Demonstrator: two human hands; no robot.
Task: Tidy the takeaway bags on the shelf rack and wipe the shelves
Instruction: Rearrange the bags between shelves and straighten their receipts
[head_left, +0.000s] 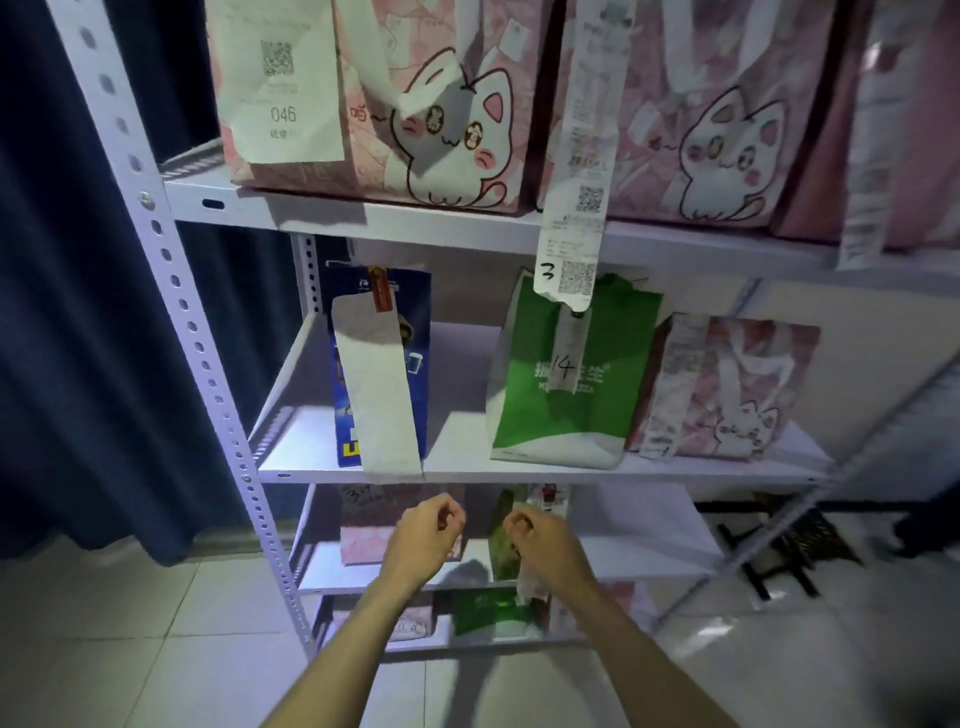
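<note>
The white shelf rack (395, 475) fills the view, with takeaway bags spread over at least four shelves. On the top shelf at 12 o'clock two large pink cat bags (447, 104) stand side by side; a receipt on the left one is marked "046", and a long slip hanging from between them carries QR codes and a handwritten "3". One shelf down, a blue bag (410, 332) stands upright at 11 o'clock with a blank white strip draped down its front, a green bag (566, 384) at 1 o'clock bears a handwritten "14" over partly hidden white lettering, and a smaller pink cat bag (748, 389) leans just beside it.

Both hands are held just below that shelf's front edge. The left hand (421, 535) is loosely curled, its fingers (449, 514) seemingly empty, though this cannot be told for certain. The right hand (545, 545) is closed and appears to pinch a pale slip that trails below it, in front of a dark green packet (504, 551) on the lower shelf.

The blue bag lies directly above the left hand at 12 o'clock, its long axis vertical; the green bag lies likewise above the right hand. The lower bags are too blurred to read.
</note>
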